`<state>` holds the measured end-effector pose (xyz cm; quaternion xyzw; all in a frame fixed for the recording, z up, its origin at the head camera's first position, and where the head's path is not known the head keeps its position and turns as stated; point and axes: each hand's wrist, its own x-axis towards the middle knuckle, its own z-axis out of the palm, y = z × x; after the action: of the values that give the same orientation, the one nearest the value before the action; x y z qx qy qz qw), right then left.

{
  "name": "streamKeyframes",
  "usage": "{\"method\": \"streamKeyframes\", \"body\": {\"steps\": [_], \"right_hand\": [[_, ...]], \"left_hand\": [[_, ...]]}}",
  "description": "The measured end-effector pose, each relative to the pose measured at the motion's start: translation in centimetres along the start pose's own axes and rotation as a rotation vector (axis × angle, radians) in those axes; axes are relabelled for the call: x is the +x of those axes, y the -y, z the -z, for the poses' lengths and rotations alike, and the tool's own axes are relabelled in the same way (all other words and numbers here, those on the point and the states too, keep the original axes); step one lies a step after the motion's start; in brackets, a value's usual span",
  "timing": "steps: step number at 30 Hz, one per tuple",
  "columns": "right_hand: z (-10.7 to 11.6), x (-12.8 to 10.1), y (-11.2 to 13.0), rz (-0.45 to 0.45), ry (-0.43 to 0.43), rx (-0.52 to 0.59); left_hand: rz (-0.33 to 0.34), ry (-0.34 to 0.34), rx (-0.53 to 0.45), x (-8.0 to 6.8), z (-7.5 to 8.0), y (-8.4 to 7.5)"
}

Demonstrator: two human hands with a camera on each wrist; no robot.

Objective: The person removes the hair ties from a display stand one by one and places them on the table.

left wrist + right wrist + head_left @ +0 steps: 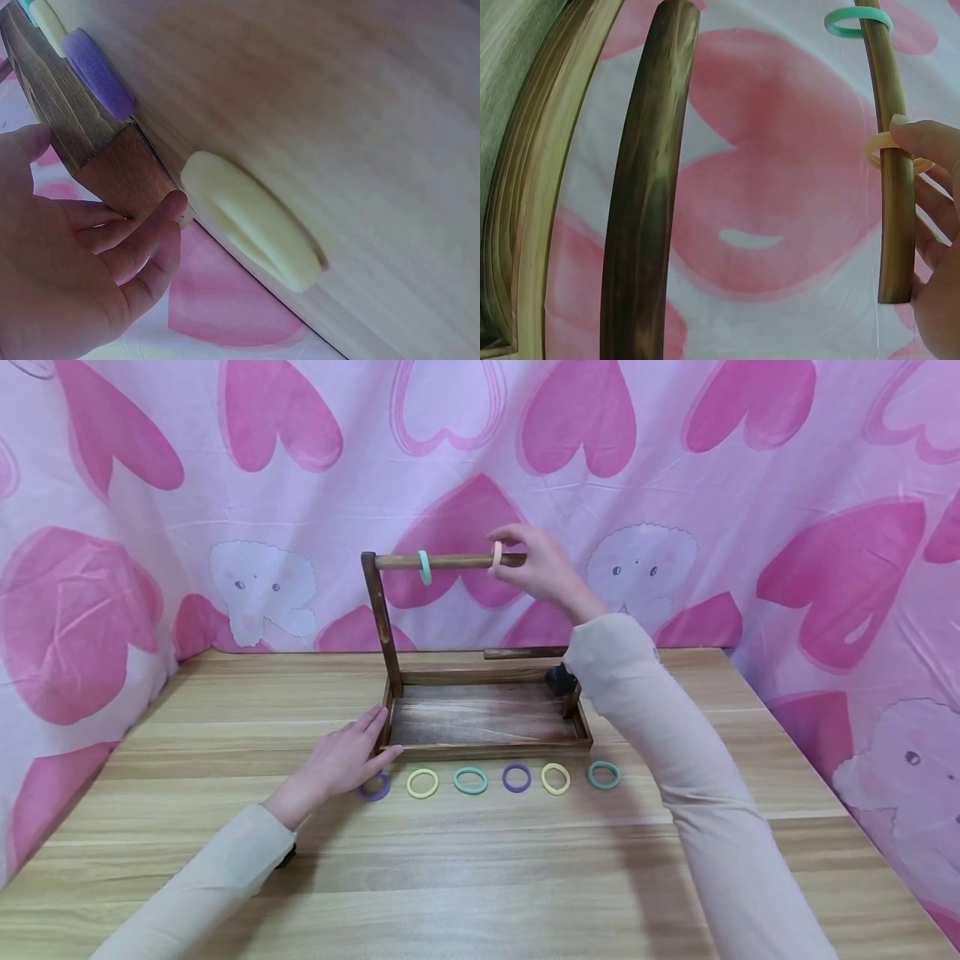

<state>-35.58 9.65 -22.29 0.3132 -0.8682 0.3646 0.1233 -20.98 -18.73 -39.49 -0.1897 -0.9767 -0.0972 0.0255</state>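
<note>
A dark wooden rack has a shallow tray (480, 748) and a raised rod (465, 562), fixed to an upright post at the left. My left hand (347, 753) rests on the tray's left front corner, fingers nearly straight along its side, thumb at the front rim. With thumb and fingertips my right hand (542, 562) pinches a peach hair tie (879, 153), which encircles the rod near its free end. Farther left on the rod hangs a teal hair tie (425, 568). The right wrist view shows the rod passing through both loops.
In front of the tray lies a row of hair ties, including purple (517, 778), yellow (555, 779) and teal (603, 775) ones. Another yellow hair tie (247, 221) lies near my left hand. A second, lower rod (525, 653) extends behind the tray. A pink heart-patterned curtain (465, 443) surrounds the table.
</note>
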Motion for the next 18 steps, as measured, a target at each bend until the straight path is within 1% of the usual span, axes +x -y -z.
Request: {"method": "streamKeyframes", "body": {"steps": [5, 9, 13, 16, 18], "right_hand": [[0.5, -0.4, -0.5, -0.004, -0.009, -0.007], [0.8, -0.8, -1.0, 0.009, -0.015, 0.048], [0.9, -1.1, -1.7, 0.019, -0.038, 0.112], [1.2, -1.4, -2.1, 0.006, -0.060, 0.107], [1.4, -1.6, -2.3, -0.014, -0.063, 0.079]], "left_hand": [[-0.003, -0.003, -0.001, 0.0, 0.0, 0.0], [-0.003, -0.005, 0.001, 0.0, 0.0, 0.0], [0.001, -0.004, -0.002, 0.0, 0.1, 0.0], [0.000, -0.002, -0.003, 0.0, 0.1, 0.0], [-0.001, -0.002, -0.005, 0.0, 0.1, 0.0]]}}
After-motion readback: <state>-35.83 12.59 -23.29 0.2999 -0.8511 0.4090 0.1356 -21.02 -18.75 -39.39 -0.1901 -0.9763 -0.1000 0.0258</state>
